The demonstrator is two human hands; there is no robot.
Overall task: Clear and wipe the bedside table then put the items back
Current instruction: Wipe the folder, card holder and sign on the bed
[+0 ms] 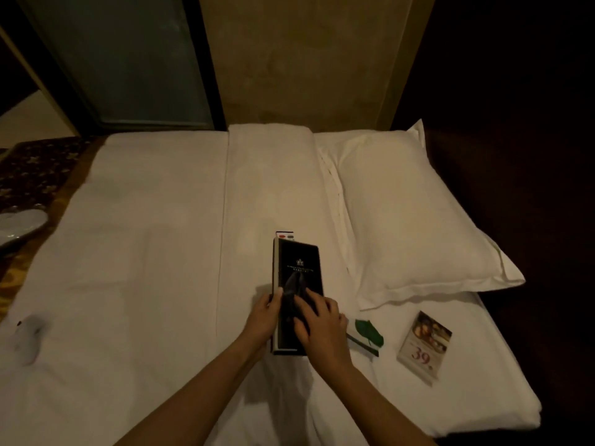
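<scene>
A black folder with a pale emblem [299,268] lies on the white bed [145,252]. My left hand [265,315] grips its left edge. My right hand [318,326] presses a dark cloth [293,292] flat on the cover. A remote control [285,236] pokes out from under the folder's far end, showing coloured buttons. To the right lie a card with a green leaf [367,334] and a small menu card printed "39" [425,346]. The bedside table is not in view.
A white pillow [415,220] lies at the right, close to the folder. A patterned runner with a pale dish [19,225] crosses the bed's left end. A small pale object [30,336] rests at the left. Dark floor lies past the bed's right edge.
</scene>
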